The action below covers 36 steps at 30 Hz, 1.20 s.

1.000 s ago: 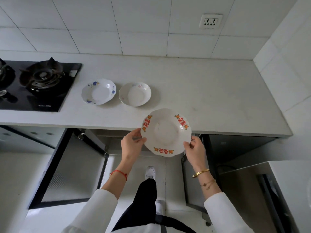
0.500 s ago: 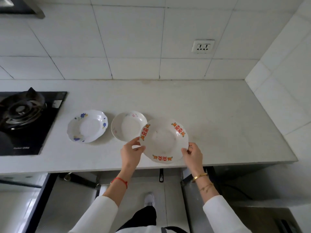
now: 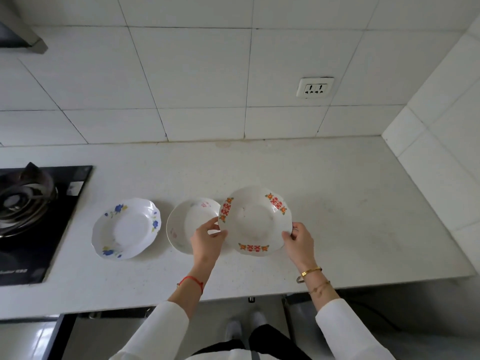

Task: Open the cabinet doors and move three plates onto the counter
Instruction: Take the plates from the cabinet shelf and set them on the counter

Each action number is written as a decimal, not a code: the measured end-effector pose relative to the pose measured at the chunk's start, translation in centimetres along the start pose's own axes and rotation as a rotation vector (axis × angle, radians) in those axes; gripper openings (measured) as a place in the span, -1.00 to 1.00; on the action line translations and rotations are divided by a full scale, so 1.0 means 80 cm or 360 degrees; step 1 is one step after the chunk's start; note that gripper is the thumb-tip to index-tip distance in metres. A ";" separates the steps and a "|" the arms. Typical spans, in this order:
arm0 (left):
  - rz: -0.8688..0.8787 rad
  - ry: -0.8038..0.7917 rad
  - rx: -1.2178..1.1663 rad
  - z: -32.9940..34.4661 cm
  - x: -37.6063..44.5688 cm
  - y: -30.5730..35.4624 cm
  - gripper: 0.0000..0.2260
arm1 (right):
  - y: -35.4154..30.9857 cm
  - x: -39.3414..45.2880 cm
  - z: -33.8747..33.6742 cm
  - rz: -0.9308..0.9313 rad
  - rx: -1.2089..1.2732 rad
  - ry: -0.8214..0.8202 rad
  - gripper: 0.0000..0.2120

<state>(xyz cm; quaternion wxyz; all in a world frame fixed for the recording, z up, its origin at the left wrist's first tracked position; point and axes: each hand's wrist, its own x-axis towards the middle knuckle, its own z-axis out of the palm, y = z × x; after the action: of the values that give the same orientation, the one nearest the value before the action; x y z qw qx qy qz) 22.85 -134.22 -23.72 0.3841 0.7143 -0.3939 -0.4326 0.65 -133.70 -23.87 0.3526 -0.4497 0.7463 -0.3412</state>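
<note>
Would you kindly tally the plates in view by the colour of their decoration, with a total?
Blue-flowered plate, on the counter: 1
Faint pink-patterned plate, on the counter: 1
Red-and-orange-patterned plate, held by the left hand and right hand: 1
Total: 3

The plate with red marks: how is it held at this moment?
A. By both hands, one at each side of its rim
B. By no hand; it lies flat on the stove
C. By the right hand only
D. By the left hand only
A: the left hand grips the left rim of the red plate and the right hand grips the right rim, over the counter.
</note>
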 end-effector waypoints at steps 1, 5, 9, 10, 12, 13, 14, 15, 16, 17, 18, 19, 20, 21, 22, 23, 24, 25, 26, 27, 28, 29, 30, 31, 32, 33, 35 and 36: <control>-0.0014 0.0012 0.0001 0.004 0.005 0.002 -0.61 | 0.000 0.007 0.000 0.0004 -0.0004 -0.0001 -0.80; -0.0068 0.0015 0.0003 0.024 0.022 0.009 -0.60 | 0.000 0.037 -0.005 0.0034 -0.0046 0.0008 -0.82; -0.0110 0.0037 -0.0012 0.044 0.033 0.009 -0.61 | 0.003 0.061 -0.009 0.0026 -0.0104 -0.0020 -0.83; -0.0123 0.0045 0.0003 0.048 0.035 0.008 -0.61 | 0.004 0.066 -0.009 0.0025 -0.0125 -0.0032 -0.84; -0.0149 0.0060 0.0019 0.054 0.039 0.005 -0.61 | 0.006 0.074 -0.008 0.0031 -0.0156 -0.0049 -0.85; -0.0155 0.0068 0.0032 0.056 0.040 0.003 -0.61 | 0.008 0.077 -0.007 0.0037 -0.0167 -0.0056 -0.86; -0.0154 0.0080 0.0056 0.058 0.040 0.002 -0.61 | 0.010 0.080 -0.005 0.0043 -0.0183 -0.0063 -0.86; -0.0153 0.0091 0.0085 0.060 0.041 0.001 -0.61 | 0.012 0.083 -0.004 0.0049 -0.0201 -0.0074 -0.86; -0.0156 0.0096 0.0106 0.061 0.041 0.000 -0.62 | 0.014 0.085 -0.003 0.0057 -0.0217 -0.0087 -0.86; -0.0162 0.0094 0.0119 0.062 0.042 -0.002 -0.62 | 0.017 0.086 -0.001 0.0069 -0.0229 -0.0104 -0.86; -0.0164 0.0089 0.0132 0.063 0.042 -0.004 -0.62 | 0.020 0.087 0.000 0.0081 -0.0236 -0.0122 -0.86; -0.0153 0.0086 0.0149 0.064 0.042 -0.006 -0.62 | 0.022 0.089 0.001 0.0087 -0.0243 -0.0134 -0.86; -0.0134 0.0084 0.0175 0.065 0.042 -0.008 -0.62 | 0.024 0.089 0.001 0.0087 -0.0249 -0.0137 -0.86; -0.0113 0.0086 0.0203 0.066 0.042 -0.010 -0.62 | 0.025 0.090 0.002 0.0085 -0.0255 -0.0137 -0.87; -0.0095 0.0088 0.0226 0.066 0.042 -0.012 -0.63 | 0.026 0.090 0.002 0.0083 -0.0261 -0.0138 -0.87; -0.0083 0.0087 0.0244 0.067 0.041 -0.013 -0.63 | 0.028 0.091 0.002 0.0082 -0.0269 -0.0140 -0.87; -0.0080 0.0079 0.0253 0.067 0.041 -0.015 -0.63 | 0.030 0.091 0.003 0.0083 -0.0275 -0.0146 -0.87; -0.0087 0.0067 0.0251 0.068 0.041 -0.016 -0.63 | 0.032 0.090 0.003 0.0086 -0.0276 -0.0154 -0.88; -0.0095 0.0057 0.0247 0.068 0.041 -0.017 -0.62 | 0.034 0.090 0.003 0.0092 -0.0273 -0.0158 -0.87; -0.0096 0.0054 0.0248 0.069 0.040 -0.019 -0.62 | 0.035 0.090 0.003 0.0097 -0.0271 -0.0160 -0.87; -0.0091 0.0056 0.0255 0.070 0.040 -0.020 -0.62 | 0.037 0.090 0.004 0.0103 -0.0271 -0.0160 -0.87; -0.0084 0.0059 0.0263 0.070 0.040 -0.021 -0.62 | 0.038 0.089 0.004 0.0110 -0.0274 -0.0163 -0.87; -0.0077 0.0063 0.0270 0.071 0.039 -0.021 -0.63 | 0.040 0.089 0.004 0.0119 -0.0276 -0.0170 -0.87; -0.0067 0.0066 0.0280 0.072 0.038 -0.021 -0.63 | 0.041 0.088 0.004 0.0126 -0.0279 -0.0176 -0.87; -0.0055 0.0068 0.0295 0.073 0.038 -0.021 -0.63 | 0.041 0.088 0.004 0.0131 -0.0280 -0.0180 -0.86; -0.0043 0.0069 0.0312 0.074 0.037 -0.020 -0.63 | 0.042 0.088 0.004 0.0135 -0.0282 -0.0180 -0.86; -0.0021 0.0071 0.0339 0.075 0.035 -0.019 -0.64 | 0.042 0.088 0.005 0.0140 -0.0289 -0.0175 -0.86; -0.0008 0.0073 0.0346 0.076 0.034 -0.019 -0.64 | 0.042 0.088 0.005 0.0142 -0.0295 -0.0172 -0.86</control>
<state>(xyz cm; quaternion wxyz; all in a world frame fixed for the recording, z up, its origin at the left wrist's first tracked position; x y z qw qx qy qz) 18.46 -137.30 -27.97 0.3122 0.7624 -0.4278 -0.3718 -2.94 -138.98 -28.41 0.3643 -0.4644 0.7738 -0.2299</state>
